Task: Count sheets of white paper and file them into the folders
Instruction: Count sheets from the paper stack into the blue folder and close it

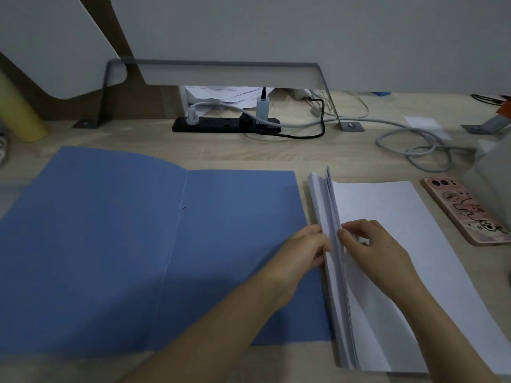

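Observation:
A blue folder (138,244) lies open and flat on the wooden desk, filling the left and middle. To its right lies a stack of white paper (401,244). Several sheets (327,225) along the stack's left edge are lifted upright. My left hand (307,250) pinches these raised sheets from the left side. My right hand (367,244) rests on the stack just to their right, its fingertips curled against the lifted edges.
A phone (467,211) in a pink cartoon case lies face down right of the paper. A black power strip (226,124) with plugs and grey cables (414,145) runs along the back. A yellow cylinder (19,111) stands far left, a grey box (495,167) at the right edge.

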`<action>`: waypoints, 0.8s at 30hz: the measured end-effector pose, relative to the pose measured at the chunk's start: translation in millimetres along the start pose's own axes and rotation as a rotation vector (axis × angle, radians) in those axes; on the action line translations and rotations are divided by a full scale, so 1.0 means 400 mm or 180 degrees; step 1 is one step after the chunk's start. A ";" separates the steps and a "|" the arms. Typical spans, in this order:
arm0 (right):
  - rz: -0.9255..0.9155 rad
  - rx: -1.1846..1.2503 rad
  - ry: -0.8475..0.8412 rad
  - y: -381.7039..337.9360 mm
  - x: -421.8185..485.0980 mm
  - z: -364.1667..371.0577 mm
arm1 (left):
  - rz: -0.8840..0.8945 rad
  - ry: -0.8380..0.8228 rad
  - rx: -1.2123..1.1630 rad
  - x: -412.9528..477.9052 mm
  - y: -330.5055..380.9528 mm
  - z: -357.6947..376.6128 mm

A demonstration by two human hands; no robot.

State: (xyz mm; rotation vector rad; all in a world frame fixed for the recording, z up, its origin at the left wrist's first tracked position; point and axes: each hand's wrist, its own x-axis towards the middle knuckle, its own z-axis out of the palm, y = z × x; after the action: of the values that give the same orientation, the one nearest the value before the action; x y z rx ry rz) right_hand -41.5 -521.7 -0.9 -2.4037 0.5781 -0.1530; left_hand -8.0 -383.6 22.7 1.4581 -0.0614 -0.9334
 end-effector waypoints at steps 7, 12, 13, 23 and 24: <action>0.0032 0.0002 -0.0056 -0.002 0.000 -0.006 | 0.0191 0.0016 0.0227 -0.004 -0.009 0.050; 0.0077 0.0086 -0.0072 -0.003 0.005 -0.008 | 0.0031 0.0124 0.0388 0.016 -0.029 0.071; 0.0118 0.0119 -0.0079 -0.003 0.006 -0.008 | 0.0036 0.0126 0.0393 0.019 -0.031 0.076; 0.0118 0.0095 -0.0138 0.003 0.004 -0.010 | -0.0039 0.0558 0.0380 0.044 -0.073 0.115; 0.0123 0.0164 -0.0172 0.003 0.004 -0.016 | -0.0002 0.0585 0.0362 0.041 -0.071 0.117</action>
State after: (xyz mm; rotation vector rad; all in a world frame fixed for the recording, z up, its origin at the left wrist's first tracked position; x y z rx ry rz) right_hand -42.2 -526.9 3.6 -2.3378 0.5882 -0.0849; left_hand -37.6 -426.2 -1.5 1.6436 0.0217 -0.8034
